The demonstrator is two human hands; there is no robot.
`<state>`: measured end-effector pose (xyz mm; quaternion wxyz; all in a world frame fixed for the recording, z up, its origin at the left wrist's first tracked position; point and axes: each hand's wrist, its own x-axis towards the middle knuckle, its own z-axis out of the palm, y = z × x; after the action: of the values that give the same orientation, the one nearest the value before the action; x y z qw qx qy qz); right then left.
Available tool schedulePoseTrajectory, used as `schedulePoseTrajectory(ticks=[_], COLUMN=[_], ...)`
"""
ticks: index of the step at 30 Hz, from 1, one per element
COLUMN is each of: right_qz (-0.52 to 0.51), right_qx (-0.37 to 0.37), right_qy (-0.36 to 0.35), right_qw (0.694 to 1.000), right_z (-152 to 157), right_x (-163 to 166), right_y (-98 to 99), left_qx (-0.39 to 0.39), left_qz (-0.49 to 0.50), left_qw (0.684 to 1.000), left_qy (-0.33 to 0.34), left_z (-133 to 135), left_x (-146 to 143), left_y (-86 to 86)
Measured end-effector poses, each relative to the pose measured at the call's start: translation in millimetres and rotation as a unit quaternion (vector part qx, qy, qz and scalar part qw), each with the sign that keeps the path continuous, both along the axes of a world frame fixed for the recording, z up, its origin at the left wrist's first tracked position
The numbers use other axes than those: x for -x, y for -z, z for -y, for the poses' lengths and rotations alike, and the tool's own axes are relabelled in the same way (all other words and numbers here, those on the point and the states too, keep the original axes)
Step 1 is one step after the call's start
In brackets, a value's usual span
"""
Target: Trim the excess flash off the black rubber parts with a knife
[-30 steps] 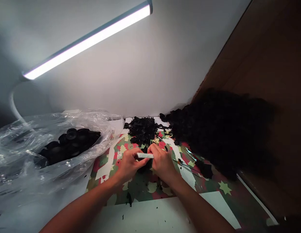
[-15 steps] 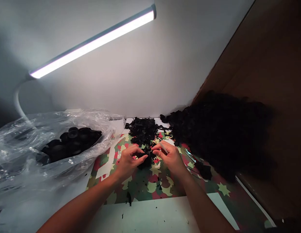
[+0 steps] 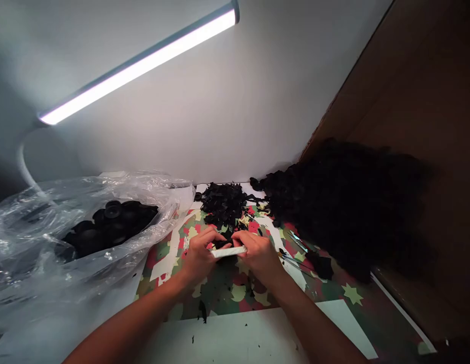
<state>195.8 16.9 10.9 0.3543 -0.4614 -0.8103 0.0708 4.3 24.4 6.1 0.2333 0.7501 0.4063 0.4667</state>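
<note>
My left hand [image 3: 202, 254] is closed in a pinch on a small soft black piece [image 3: 222, 244] above the patterned sheet. Facing it, my right hand [image 3: 258, 254] has its fingers closed round a slim white stick-like tool [image 3: 229, 252]. The tool lies crosswise between the hands, its left end close to my left thumb. Its working tip cannot be made out. My right fingertips are also at the black piece, partly hiding it.
Black scraps [image 3: 224, 199] are heaped behind my hands. A much larger black pile [image 3: 344, 207] leans against cardboard [image 3: 443, 242] at right. Thin metal tools [image 3: 295, 260] lie by my right wrist. Clear plastic [image 3: 155, 245] surrounds round black parts [image 3: 113, 210] at left, under a lamp [image 3: 139, 68].
My right hand has moved left, closing the gap to my left hand. The white tool has swung from pointing up beside the fingers to lying level between both hands.
</note>
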Motion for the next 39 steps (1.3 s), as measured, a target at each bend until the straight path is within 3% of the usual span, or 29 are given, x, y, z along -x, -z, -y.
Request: schedulePoseTrajectory(ticks=[4, 8, 10, 14, 20, 27, 30, 33, 36, 39], right_qz=[-0.111, -0.208, -0.195, -0.115, 0.011, 0.003, -0.038, -0.116, -0.133, -0.112], right_qx=[0.083, 0.163, 0.134, 0.01, -0.046, -0.04, -0.012, 0.073, 0.206, 0.254], right_qy=[0.097, 0.03, -0.023, -0.091, -0.047, -0.002, 0.066, 0.154, 0.094, 0.024], right_qw=[0.986, 0.964, 0.971, 0.989, 0.998, 0.999, 0.997, 0.978, 0.965, 0.961], right_z=[-6, -5, -2, 2, 8, 11, 4, -6, -12, -13], right_x=[-7, -13, -12, -6, -1, 11, 3, -15, -32, -39], right_y=[-8.3, -18.4, -19.6, -15.4, -8.0, -6.1, -9.4, -12.8, -13.5, -12.5], left_qx=[-0.015, 0.017, 0.023, 0.018, 0.021, 0.051, 0.058, 0.091, 0.119, 0.142], left_qz=[0.039, 0.066, 0.067, 0.057, 0.035, 0.047, 0.064, 0.099, 0.141, 0.18], left_qw=[0.999, 0.998, 0.997, 0.998, 0.999, 0.997, 0.996, 0.991, 0.983, 0.973], left_qy=[0.001, 0.008, 0.007, 0.001, -0.021, -0.017, -0.002, 0.01, 0.024, 0.036], left_z=[2, 1, 0, 1, 3, 1, 2, 2, 0, -3], left_x=[1, 2, 2, 1, -2, 1, 2, 3, 4, 4], left_y=[-4.5, -4.8, -4.5, -6.1, -6.2, -2.6, -2.8, -1.2, 0.3, 0.1])
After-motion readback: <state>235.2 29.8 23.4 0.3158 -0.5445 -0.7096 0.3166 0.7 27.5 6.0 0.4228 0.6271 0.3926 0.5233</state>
